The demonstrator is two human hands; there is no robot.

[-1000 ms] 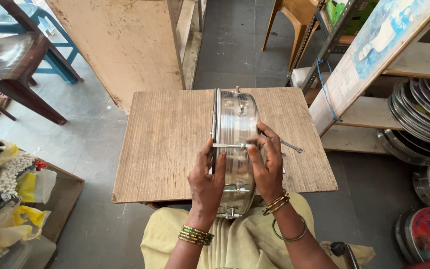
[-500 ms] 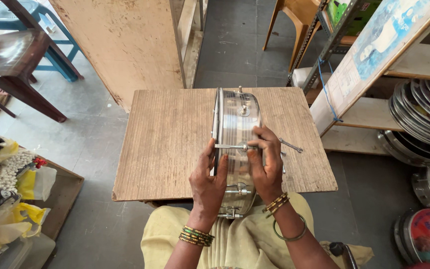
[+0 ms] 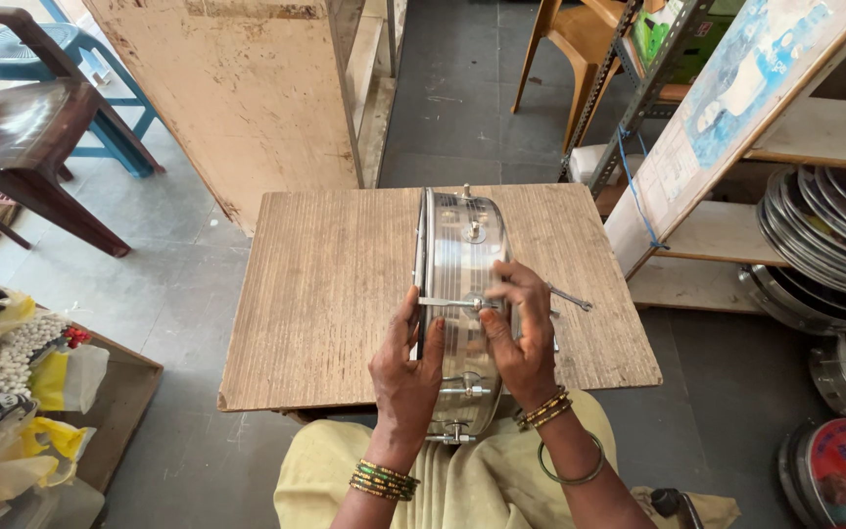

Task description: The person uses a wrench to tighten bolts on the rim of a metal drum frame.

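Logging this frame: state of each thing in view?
Drum shell: on edge on the board, steadied by both hands.
Tension rod: lying across the rim.
Spanner: flat on the board.
Board: level.
Left hand: against the shell.
Right hand: fingers on the rod.

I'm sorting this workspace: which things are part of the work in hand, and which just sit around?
In hand:
left hand
right hand
metal drum shell
tension rod
wooden board
spanner

Lying about:
dark wooden chair
stacked metal hoops
bags
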